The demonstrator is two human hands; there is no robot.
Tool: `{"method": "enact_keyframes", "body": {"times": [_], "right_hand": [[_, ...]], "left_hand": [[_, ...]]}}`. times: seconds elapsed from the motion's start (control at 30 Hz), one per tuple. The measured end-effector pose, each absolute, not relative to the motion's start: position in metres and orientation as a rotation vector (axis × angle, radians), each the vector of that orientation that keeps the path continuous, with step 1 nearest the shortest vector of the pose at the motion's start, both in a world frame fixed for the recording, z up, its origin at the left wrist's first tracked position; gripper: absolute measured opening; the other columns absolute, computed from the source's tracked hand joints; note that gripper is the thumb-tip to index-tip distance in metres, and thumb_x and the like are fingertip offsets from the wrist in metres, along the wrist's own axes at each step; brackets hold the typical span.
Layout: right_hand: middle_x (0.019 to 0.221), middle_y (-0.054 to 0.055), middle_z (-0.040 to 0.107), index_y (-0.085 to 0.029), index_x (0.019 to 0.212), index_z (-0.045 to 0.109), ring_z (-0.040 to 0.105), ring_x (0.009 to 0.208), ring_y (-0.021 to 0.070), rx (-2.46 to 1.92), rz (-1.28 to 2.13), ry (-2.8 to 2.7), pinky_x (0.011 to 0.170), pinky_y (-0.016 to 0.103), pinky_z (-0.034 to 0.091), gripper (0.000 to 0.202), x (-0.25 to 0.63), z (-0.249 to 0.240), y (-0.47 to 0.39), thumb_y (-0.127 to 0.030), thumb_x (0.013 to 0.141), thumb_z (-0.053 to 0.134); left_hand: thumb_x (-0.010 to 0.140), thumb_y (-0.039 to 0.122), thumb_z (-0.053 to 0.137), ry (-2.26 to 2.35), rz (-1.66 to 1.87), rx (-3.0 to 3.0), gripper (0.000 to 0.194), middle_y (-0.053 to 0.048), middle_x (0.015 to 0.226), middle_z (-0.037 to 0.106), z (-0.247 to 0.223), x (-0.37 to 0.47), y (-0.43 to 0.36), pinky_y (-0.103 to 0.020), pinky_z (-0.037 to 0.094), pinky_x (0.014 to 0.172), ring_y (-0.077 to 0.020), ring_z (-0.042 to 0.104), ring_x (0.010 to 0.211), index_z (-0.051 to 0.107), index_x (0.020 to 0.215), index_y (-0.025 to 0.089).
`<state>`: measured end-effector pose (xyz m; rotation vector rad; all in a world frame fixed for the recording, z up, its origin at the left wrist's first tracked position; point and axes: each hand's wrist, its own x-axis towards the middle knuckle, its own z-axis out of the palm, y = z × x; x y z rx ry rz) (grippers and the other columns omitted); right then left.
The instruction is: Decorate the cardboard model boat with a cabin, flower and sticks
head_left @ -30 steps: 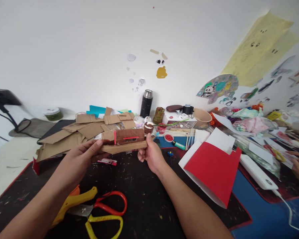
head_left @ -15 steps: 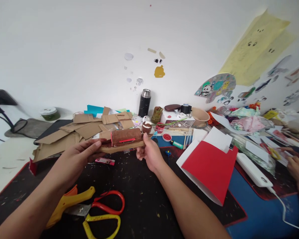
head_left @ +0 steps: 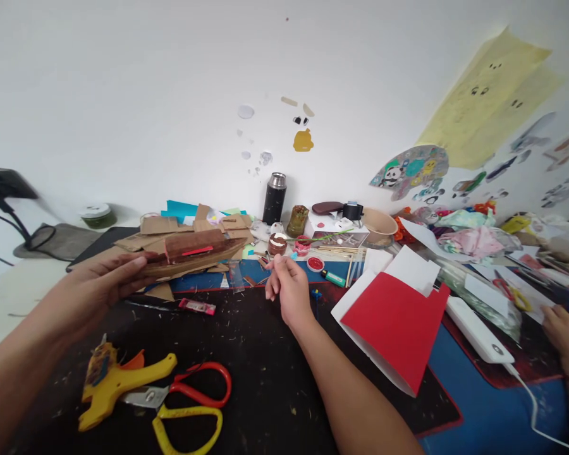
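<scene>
We had swung the boat-shaped model leftward, left grip pinching its end; right grip, half-curled, empty, bordered open mat.

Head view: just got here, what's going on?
A person's left hand holds a brown boat-like model by its near end, in front of some cardboard pieces. The right hand is apart from the model, fingers curled; whether it pinches anything small is unclear. Scissors and a yellow glue gun, by its look, lie on the black mat. Another person's hand shows at the right edge.
</scene>
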<state>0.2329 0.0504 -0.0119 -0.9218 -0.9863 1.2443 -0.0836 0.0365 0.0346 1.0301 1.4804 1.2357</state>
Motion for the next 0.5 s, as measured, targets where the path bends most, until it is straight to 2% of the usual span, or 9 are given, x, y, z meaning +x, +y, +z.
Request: {"method": "enact_keyframes", "body": {"times": [0.1, 0.2, 0.37, 0.5], "right_hand": [[0.045, -0.009, 0.043, -0.024, 0.080, 0.067, 0.049, 0.039, 0.0126, -1.000, 1.233, -1.171, 0.045, 0.024, 0.034, 0.059, 0.224, -0.017, 0.041, -0.080, 0.097, 0.072], [0.050, -0.006, 0.053, -0.024, 0.082, 0.070, 0.051, 0.045, 0.0135, -1.072, 1.164, -1.418, 0.052, 0.026, 0.036, 0.053, 0.217, -0.025, 0.032, -0.072, 0.105, 0.065], [0.071, -0.001, 0.071, -0.024, 0.084, 0.076, 0.062, 0.066, 0.0166, -1.120, 0.912, -1.913, 0.066, 0.029, 0.039, 0.038, 0.209, -0.031, 0.019, -0.052, 0.109, 0.070], [0.078, 0.000, 0.079, -0.026, 0.097, 0.083, 0.068, 0.070, 0.0180, -1.154, 0.859, -2.116, 0.067, 0.029, 0.039, 0.030, 0.206, -0.030, 0.015, -0.050, 0.111, 0.071]], "left_hand": [[0.052, 0.070, 0.108, 1.421, 1.172, 1.009, 0.071, -0.012, 0.119, 0.091, 0.023, -0.082, 0.047, -0.038, 0.072, 0.100, -0.0379, 0.084, 0.117, 0.086, 0.100, 0.022], [0.054, 0.072, 0.106, 1.421, 1.154, 1.060, 0.066, -0.012, 0.114, 0.091, 0.017, -0.072, 0.055, -0.036, 0.072, 0.099, -0.0362, 0.085, 0.113, 0.085, 0.091, 0.022], [0.058, 0.078, 0.100, 1.450, 1.033, 1.225, 0.065, -0.012, 0.104, 0.091, 0.015, -0.057, 0.064, -0.033, 0.072, 0.087, -0.0343, 0.085, 0.105, 0.086, 0.089, 0.022], [0.057, 0.076, 0.098, 1.540, 1.047, 1.311, 0.063, -0.009, 0.094, 0.091, 0.010, -0.056, 0.070, -0.036, 0.070, 0.080, -0.0351, 0.084, 0.094, 0.086, 0.085, 0.022]]}}
